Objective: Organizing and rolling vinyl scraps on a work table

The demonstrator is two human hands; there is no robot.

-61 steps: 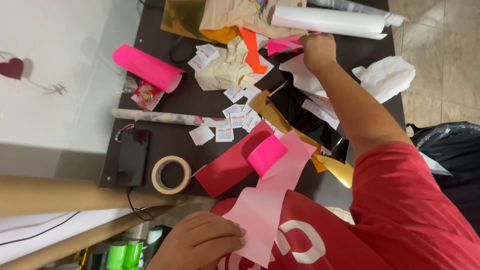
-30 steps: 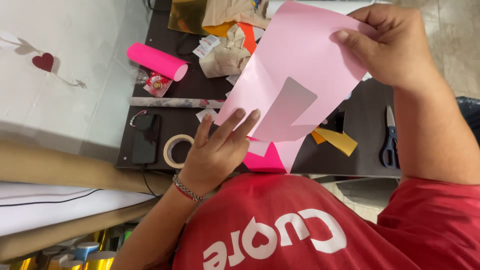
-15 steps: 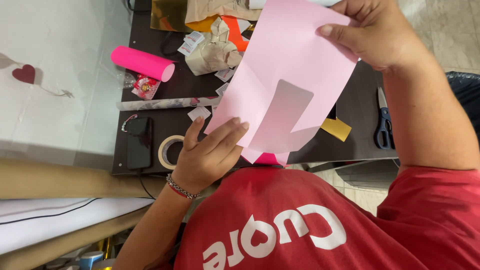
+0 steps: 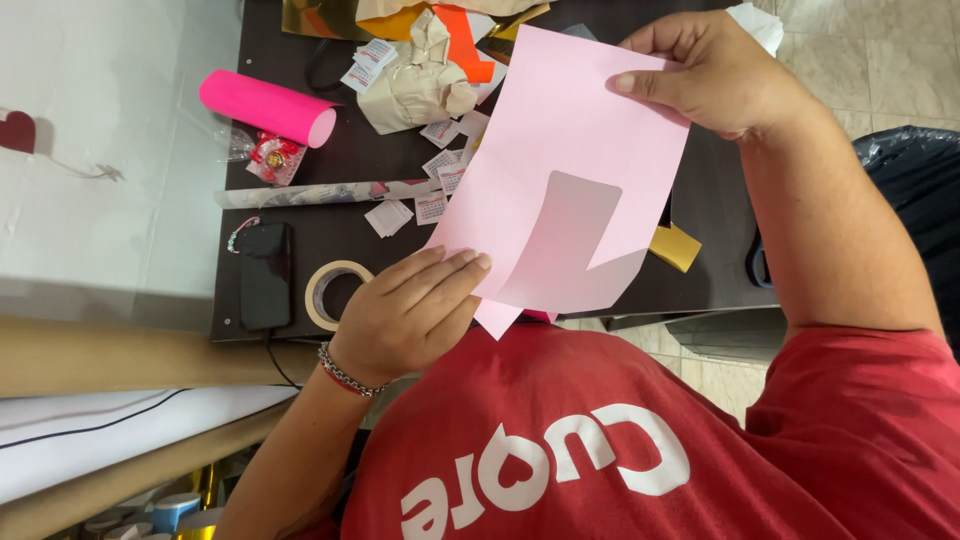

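Above the dark table (image 4: 300,200), held up between both hands: a pale pink sheet of paper (image 4: 570,150) with a cut-out flap.

Long axis tilted, running from upper right down to lower left. Right hand (image 4: 710,75) pinching the top right corner, thumb in front, fingers behind. Left hand (image 4: 410,310) at the lower left edge, fingers pressed together and laid flat against the sheet's near corner. Below on the table: masking tape roll (image 4: 330,295), black phone (image 4: 266,275), hot pink roll (image 4: 265,107), crumpled beige paper (image 4: 420,85), small printed slips (image 4: 415,205).
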